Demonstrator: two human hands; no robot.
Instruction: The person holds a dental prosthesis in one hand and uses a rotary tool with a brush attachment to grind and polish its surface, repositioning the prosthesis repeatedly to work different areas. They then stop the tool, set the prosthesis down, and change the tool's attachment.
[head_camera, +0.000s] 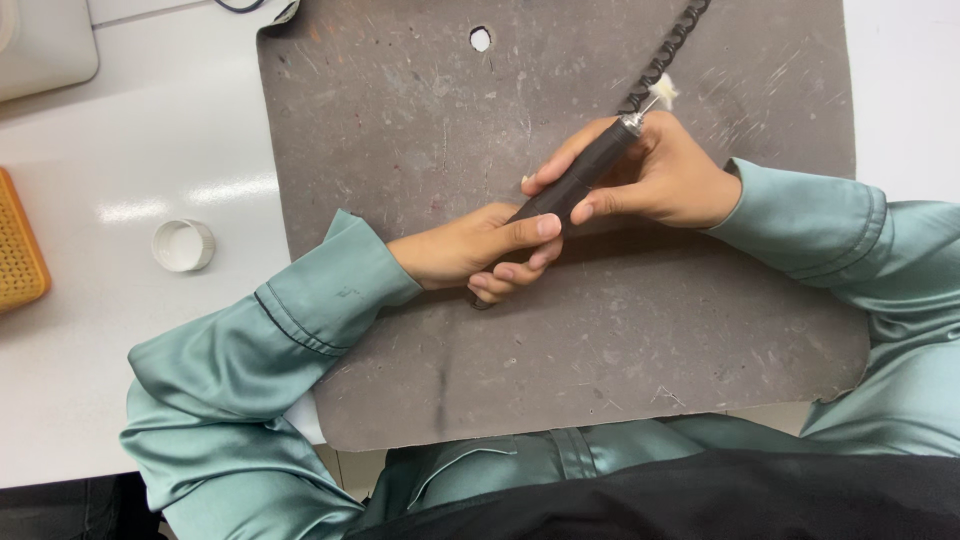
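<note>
Over the middle of the grey mat (600, 340), both hands meet on a black rotary handpiece (585, 175) lying at a slant, tip up and to the right. Right hand (665, 175) wraps the upper barrel, fingers (600, 205) curled shut around it, thumb along the near side. Left hand (475, 250) closes on the lower end, fingertips tucked under, thumb pressed on top. A small white tuft (663, 90) sits on the metal tip, and a black coiled cord (672, 45) runs off toward the top edge. Off to the left, a white cap (183, 245) rests on the pale surface (120, 150), well apart, with an orange perforated tray (20, 250) at the edge.
</note>
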